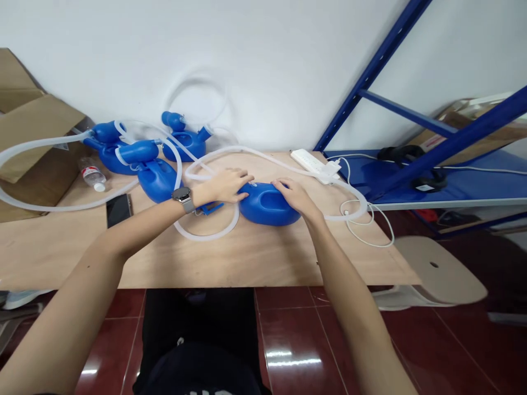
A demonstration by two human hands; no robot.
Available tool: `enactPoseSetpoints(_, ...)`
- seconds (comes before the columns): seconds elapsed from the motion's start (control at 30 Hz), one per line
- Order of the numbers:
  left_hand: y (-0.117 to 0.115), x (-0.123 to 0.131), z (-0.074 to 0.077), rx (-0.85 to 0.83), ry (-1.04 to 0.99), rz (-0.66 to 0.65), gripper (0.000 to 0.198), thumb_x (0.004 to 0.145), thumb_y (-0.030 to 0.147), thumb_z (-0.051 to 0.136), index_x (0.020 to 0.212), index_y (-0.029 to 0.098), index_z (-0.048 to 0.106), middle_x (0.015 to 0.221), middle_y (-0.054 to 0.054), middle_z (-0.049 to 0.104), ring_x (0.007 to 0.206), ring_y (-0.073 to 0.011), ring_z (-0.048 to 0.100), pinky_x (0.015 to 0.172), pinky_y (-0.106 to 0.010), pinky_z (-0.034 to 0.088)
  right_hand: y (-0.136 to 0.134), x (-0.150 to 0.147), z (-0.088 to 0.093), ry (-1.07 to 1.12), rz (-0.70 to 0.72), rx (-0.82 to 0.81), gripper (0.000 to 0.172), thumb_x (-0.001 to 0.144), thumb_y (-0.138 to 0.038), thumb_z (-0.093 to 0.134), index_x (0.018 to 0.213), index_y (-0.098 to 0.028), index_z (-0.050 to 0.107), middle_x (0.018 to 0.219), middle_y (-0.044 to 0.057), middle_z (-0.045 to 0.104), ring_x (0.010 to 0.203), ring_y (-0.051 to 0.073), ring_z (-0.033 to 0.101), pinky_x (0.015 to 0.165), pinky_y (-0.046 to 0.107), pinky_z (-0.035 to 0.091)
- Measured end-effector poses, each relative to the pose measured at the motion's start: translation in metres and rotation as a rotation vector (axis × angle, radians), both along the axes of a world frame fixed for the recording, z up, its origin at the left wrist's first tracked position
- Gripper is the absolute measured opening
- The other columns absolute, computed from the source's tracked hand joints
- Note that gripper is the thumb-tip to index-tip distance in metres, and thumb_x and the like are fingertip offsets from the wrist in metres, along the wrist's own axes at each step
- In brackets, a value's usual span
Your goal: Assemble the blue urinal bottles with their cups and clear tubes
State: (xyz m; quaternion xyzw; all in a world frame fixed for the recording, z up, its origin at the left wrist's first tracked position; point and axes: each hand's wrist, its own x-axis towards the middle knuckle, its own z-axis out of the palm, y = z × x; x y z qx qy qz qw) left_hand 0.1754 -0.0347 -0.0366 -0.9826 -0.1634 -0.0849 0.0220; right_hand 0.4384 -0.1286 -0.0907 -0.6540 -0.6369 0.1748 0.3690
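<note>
"Both ends of the bottle (269, 211): are we touching each?"

"We are. It lies on the table (247, 269), between our left hand (225, 185) and our right hand (294, 193)."

"How is the grip?"

"With the right we grasp the bottle, palm at its right end, fingers curved over the top edge. With the left we keep thumb and fingers apart at the other end; whether we pinch anything there, we can't tell."

"And the hollow in its side?"

"We leave that uncovered, midway between our hands."

"What do we have close by?"

"A hose (206, 237), looping left of the bottle, then passing behind it and curling back near our right wrist. We see a blue piece (213, 208) just beside our watch (183, 198), a power strip (307, 161) behind the right hand, and three more bottles (158, 181) farther left, near the wall (267, 66)."
</note>
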Motion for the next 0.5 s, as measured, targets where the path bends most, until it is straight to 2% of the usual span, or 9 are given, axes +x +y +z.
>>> enactPoseSetpoints(0.07,-0.006,0.006,0.000,-0.007,0.007,0.042,0.045,0.097,0.037,0.061,0.134,0.013,0.069,0.127,-0.021,0.070,0.115,-0.0374,0.068,0.103,-0.049,0.052,0.002,-0.009,0.011,-0.108,0.059,-0.024,0.038,0.105,-0.039,0.047,0.111,-0.019,0.078,0.129,0.011,0.079,0.123,0.028,0.068,0.116,0.041,0.045)
enactPoseSetpoints(0.17,-0.010,0.007,-0.005,-0.025,-0.074,0.055,0.043,0.094,0.033,0.061,0.132,0.013,0.069,0.130,-0.020,0.069,0.117,-0.0363,0.067,0.106,-0.049,0.051,0.005,-0.026,0.026,-0.235,0.130,-0.009,0.038,0.104,-0.028,0.043,0.111,-0.020,0.079,0.128,0.012,0.079,0.125,0.028,0.067,0.117,0.041,0.044)
enactPoseSetpoints(0.23,-0.010,0.004,-0.009,-0.036,-0.126,0.042,0.045,0.094,0.033,0.061,0.134,0.014,0.068,0.133,-0.019,0.068,0.119,-0.0351,0.066,0.109,-0.048,0.050,0.004,-0.035,0.032,-0.228,0.119,-0.002,0.040,0.108,-0.032,0.041,0.113,-0.022,0.079,0.129,0.011,0.078,0.125,0.028,0.067,0.116,0.040,0.044)
enactPoseSetpoints(0.3,-0.010,0.000,-0.010,-0.036,-0.150,0.039,0.046,0.094,0.033,0.061,0.135,0.014,0.067,0.135,-0.019,0.068,0.121,-0.0345,0.065,0.110,-0.047,0.050,0.002,-0.040,0.034,-0.187,0.071,-0.040,0.040,0.109,-0.046,0.047,0.117,-0.023,0.079,0.128,0.009,0.080,0.122,0.029,0.069,0.112,0.040,0.047)
enactPoseSetpoints(0.4,-0.011,-0.001,-0.009,-0.046,-0.175,0.069,0.042,0.096,0.038,0.060,0.130,0.016,0.070,0.130,-0.017,0.071,0.119,-0.0331,0.066,0.108,-0.045,0.050,0.001,-0.040,0.032,-0.153,0.013,-0.109,0.045,0.097,-0.063,0.070,0.118,-0.025,0.080,0.121,0.007,0.082,0.113,0.028,0.073,0.105,0.037,0.051)
enactPoseSetpoints(0.5,-0.012,0.004,-0.008,-0.129,-0.242,0.121,0.040,0.106,0.046,0.047,0.116,0.019,0.075,0.118,-0.013,0.075,0.113,-0.0291,0.069,0.104,-0.042,0.052,0.005,-0.034,0.028,-0.082,0.055,-0.107,0.044,0.090,-0.062,0.080,0.114,-0.025,0.081,0.115,0.006,0.083,0.106,0.025,0.074,0.099,0.033,0.054)
